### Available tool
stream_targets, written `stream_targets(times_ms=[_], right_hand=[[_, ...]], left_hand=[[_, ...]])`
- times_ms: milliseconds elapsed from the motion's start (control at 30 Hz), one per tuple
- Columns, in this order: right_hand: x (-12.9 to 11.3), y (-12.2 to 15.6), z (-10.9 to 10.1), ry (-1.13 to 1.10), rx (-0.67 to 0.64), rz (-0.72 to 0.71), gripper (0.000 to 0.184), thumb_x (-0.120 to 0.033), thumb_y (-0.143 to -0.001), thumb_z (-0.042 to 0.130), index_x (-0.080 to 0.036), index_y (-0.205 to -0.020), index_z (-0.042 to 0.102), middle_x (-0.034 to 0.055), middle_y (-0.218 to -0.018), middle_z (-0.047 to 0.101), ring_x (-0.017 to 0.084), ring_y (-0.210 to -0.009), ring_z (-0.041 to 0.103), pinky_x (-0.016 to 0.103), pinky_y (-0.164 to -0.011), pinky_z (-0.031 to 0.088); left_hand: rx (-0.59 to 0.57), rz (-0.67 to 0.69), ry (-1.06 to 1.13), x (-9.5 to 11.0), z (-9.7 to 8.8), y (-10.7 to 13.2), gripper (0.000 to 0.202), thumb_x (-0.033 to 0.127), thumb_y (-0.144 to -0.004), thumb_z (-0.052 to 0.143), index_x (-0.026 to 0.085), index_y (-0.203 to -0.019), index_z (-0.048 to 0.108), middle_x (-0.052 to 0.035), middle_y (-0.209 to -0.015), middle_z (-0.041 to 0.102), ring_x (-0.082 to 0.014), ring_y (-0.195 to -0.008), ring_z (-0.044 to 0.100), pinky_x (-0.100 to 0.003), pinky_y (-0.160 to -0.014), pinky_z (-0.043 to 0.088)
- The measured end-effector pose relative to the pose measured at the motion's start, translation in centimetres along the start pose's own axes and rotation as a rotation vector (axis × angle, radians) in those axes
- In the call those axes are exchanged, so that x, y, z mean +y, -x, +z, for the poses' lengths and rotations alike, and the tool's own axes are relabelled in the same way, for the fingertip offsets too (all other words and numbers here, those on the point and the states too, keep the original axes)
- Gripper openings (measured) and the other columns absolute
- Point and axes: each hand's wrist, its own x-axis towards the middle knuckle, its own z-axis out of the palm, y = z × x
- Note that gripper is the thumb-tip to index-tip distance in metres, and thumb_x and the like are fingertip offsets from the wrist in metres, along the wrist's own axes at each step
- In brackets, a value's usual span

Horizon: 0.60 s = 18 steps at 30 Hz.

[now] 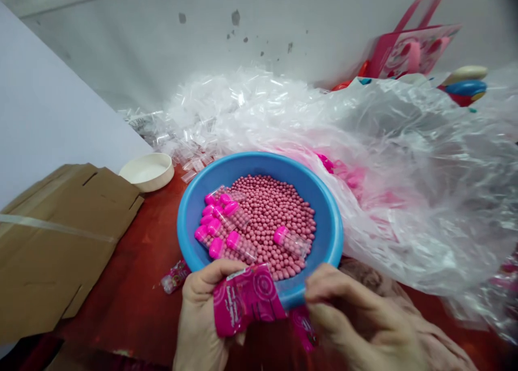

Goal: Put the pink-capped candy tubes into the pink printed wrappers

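Note:
My left hand (206,311) is closed around magenta printed wrappers (246,301), held just over the near rim of a blue basin (188,198). To its right, my right hand (360,322) is blurred, its thumb and fingers pinched together. What they hold, if anything, cannot be made out. Another magenta wrapper (303,328) shows just left of it, partly hidden. Pink candy balls (267,214) lie in the basin. On them rest several clear tubes with bright pink caps (214,228) at the left, and a single capped tube (291,241) at the right.
A printed tube (175,278) lies left of the basin on the red table (133,284). Flattened cardboard (68,241) and a white dish (148,171) are further left. Behind are piled clear tubes (243,95); plastic bags (404,160) with pink pieces spread right. A pink bag (404,52) stands behind.

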Motion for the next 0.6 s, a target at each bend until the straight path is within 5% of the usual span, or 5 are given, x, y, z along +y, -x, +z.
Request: stream_targets(times_ms=[100, 233, 400, 500, 600], right_hand=[[-0.6, -0.5, 2.1, -0.030, 0.005, 0.266, 0.012, -0.032, -0.065, 0.082, -0.027, -0.073, 0.076, -0.0025, -0.067, 0.066, 0.010, -0.059, 0.059, 0.015, -0.050, 0.045], [-0.3, -0.9, 1.9, 0.074, -0.189, 0.385, 0.014, -0.032, -0.069, 0.076, -0.024, -0.081, 0.079, 0.0008, -0.070, 0.072, 0.014, -0.064, 0.065, 0.020, -0.060, 0.053], [-0.2, -1.0, 0.8, 0.256, -0.259, 0.289, 0.011, -0.028, -0.074, 0.069, -0.025, -0.075, 0.080, -0.0005, -0.057, 0.068, 0.011, -0.050, 0.061, 0.019, -0.049, 0.048], [0.2, -1.0, 0.9, 0.224, -0.434, 0.162, 0.025, -0.026, -0.087, 0.056, -0.026, -0.081, 0.080, -0.0010, -0.054, 0.066, 0.009, -0.040, 0.053, 0.017, -0.040, 0.041], [0.9, -0.7, 1.1, 0.245, -0.417, 0.034, 0.023, -0.022, -0.088, 0.056, -0.027, -0.087, 0.079, 0.0008, -0.065, 0.072, 0.012, -0.049, 0.060, 0.020, -0.048, 0.048]], left_hand=[[-0.025, 0.021, -0.055, -0.2, 0.1, 0.2, 0.009, 0.013, -0.060, 0.081, 0.021, -0.063, 0.079, 0.0009, -0.054, 0.073, -0.0081, -0.039, 0.057, -0.015, -0.045, 0.050], [-0.163, 0.043, -0.144, 0.2, 0.2, 0.2, 0.012, 0.013, -0.063, 0.079, 0.025, -0.065, 0.081, -0.0007, -0.060, 0.077, -0.0137, -0.051, 0.067, -0.017, -0.051, 0.052], [-0.306, 0.248, -0.401, 1.4, 0.7, 0.3, 0.020, 0.009, -0.066, 0.076, 0.028, -0.066, 0.082, 0.0004, -0.056, 0.076, -0.0140, -0.048, 0.065, -0.018, -0.053, 0.051], [-0.249, 0.264, -0.412, 1.4, 0.7, 0.4, 0.023, 0.008, -0.064, 0.077, 0.030, -0.063, 0.081, 0.0025, -0.053, 0.074, -0.0130, -0.046, 0.064, -0.017, -0.051, 0.049], [-0.175, 0.253, -0.346, 0.8, 0.3, 0.7, 0.027, 0.011, -0.058, 0.081, 0.033, -0.073, 0.083, 0.0021, -0.057, 0.074, -0.0139, -0.047, 0.064, -0.019, -0.050, 0.049]])
